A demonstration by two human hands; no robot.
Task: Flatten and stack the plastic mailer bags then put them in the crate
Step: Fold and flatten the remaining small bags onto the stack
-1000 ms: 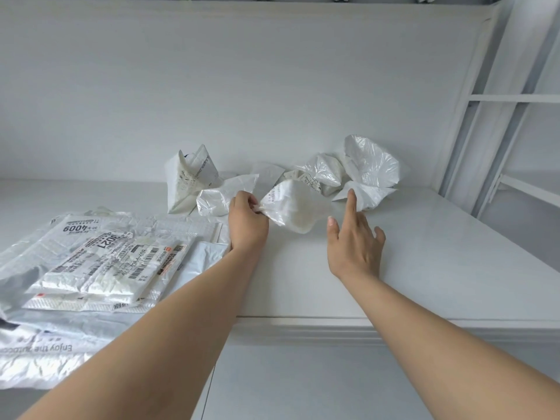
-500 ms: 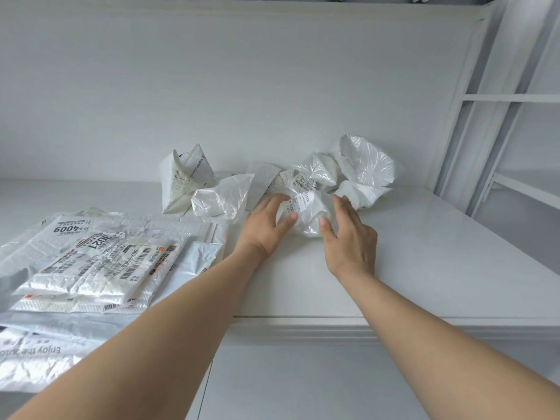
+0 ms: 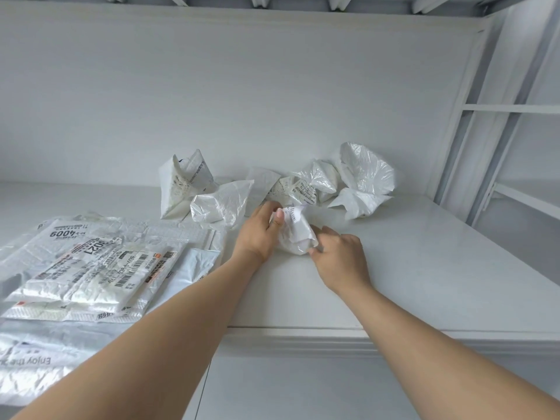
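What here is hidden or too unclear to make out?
Head view:
Crate: not in frame.
Flattened stack: cut off at left edge.
Crumpled bag: left hand and right hand cover its sides; print too creased to read.
Heap of bags behind: overlapping, count unclear.

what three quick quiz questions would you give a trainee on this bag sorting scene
1. True or false: the left hand and right hand both grip the crumpled bag.
2. The flat stack lies: A) left of the hands B) right of the hands C) under the hands.
3. Short answer: where are the other loose bags?
Key: 1 true; 2 A; 3 behind the hands, at the back of the table.
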